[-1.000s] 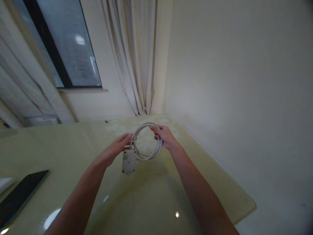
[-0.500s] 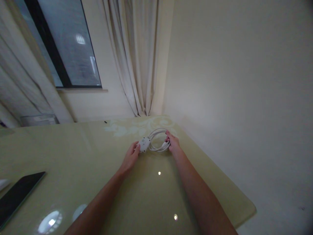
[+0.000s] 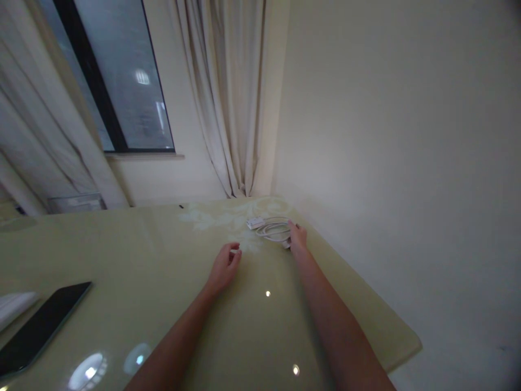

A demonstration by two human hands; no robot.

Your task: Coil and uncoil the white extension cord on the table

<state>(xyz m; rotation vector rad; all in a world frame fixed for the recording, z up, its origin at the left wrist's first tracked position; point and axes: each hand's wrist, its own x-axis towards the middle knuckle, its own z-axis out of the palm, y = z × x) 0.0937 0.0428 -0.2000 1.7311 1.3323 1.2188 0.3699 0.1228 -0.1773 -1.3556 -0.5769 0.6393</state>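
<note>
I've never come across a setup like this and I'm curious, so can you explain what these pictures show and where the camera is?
There's no machine here: you're seeing a person's two bare hands. One camera worn on their head takes every picture, looking forward and down.

The surface is a glossy yellow-green table. Near its far right corner is a coiled white cable with a white rectangular block at its left side. The right hand grips the coil's right edge, beside a small white end piece. The left hand, fingers loosely curled, holds nothing.

At the left lie a flat black rectangular slab, perhaps a tablet, and a white object cut off by the picture's edge.
</note>
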